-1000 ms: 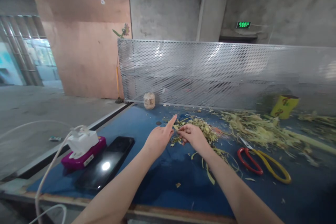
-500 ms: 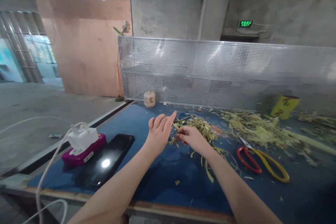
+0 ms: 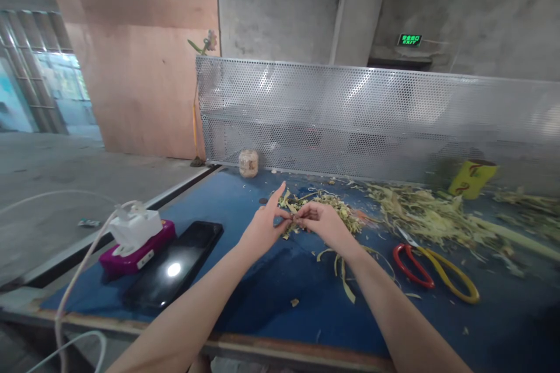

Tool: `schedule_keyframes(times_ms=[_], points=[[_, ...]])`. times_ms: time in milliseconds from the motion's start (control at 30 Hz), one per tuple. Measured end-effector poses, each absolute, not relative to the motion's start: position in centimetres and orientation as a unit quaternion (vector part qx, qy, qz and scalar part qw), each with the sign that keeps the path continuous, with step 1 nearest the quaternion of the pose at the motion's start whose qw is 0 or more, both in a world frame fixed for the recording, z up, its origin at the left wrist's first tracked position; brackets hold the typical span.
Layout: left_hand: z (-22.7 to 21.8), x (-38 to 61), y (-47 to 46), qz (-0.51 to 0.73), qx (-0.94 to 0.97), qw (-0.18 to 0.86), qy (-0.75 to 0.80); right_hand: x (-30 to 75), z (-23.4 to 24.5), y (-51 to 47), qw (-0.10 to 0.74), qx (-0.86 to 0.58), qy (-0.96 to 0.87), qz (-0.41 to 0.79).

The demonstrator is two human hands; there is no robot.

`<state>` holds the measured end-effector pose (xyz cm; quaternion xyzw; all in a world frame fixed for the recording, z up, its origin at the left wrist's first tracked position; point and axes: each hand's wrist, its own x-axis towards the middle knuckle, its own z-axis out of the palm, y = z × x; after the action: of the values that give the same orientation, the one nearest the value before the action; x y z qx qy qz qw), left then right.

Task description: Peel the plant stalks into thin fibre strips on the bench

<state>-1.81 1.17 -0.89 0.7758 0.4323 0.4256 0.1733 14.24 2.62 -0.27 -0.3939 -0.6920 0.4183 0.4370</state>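
Both hands meet over the blue table (image 3: 271,297), just at the near edge of a small heap of chopped green plant scraps (image 3: 326,208). The left hand (image 3: 262,227) has thumb and a finger pinched together with the forefinger sticking up toward 12 o'clock; the right hand (image 3: 324,222) is curled, its fingertips pinching the same small bit of plant stuff (image 3: 296,219) — the piece is too small to make out clearly. From the hands, the scrap heap lies toward 1 o'clock, touching the right knuckles. Red-and-yellow scissors (image 3: 433,274) lie flat at about 4 o'clock, well apart from the right hand. A wider spread of pale plant strips (image 3: 431,215) runs off toward 2 o'clock, with a yellow cup (image 3: 471,179) beyond it against the perforated metal screen (image 3: 376,122). At 8 o'clock lies a black phone (image 3: 175,265), and just beside it a white charger (image 3: 135,227) on a magenta box (image 3: 131,247).
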Motion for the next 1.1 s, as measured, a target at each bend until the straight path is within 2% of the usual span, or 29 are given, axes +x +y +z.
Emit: schedule_keyframes(times_ms=[167,400,600,933,1100], points=[[-1.01,-1.87,1.24,0.455,0.743,0.228,0.434,14.28,-0.62,2.71,0.468,-0.381,-0.708,0.366],[-1.29,-1.73,1.56,0.471,0.735,0.257,0.415,14.11,-0.28,2.1,0.436,-0.355,-0.728,0.392],[-1.16,-1.58,1.45,0.479,0.711,0.273,0.436,14.02,-0.33,1.99,0.421,-0.37,-0.748,0.355],[-1.53,-1.49,1.57,0.488,0.718,0.28,0.411,14.49,-0.77,2.42,0.39,-0.376,-0.837,0.075],[-1.52,-1.27,1.51,0.492,0.705,0.325,0.393,14.19,-0.79,2.15,0.4,-0.377,-0.836,0.015]])
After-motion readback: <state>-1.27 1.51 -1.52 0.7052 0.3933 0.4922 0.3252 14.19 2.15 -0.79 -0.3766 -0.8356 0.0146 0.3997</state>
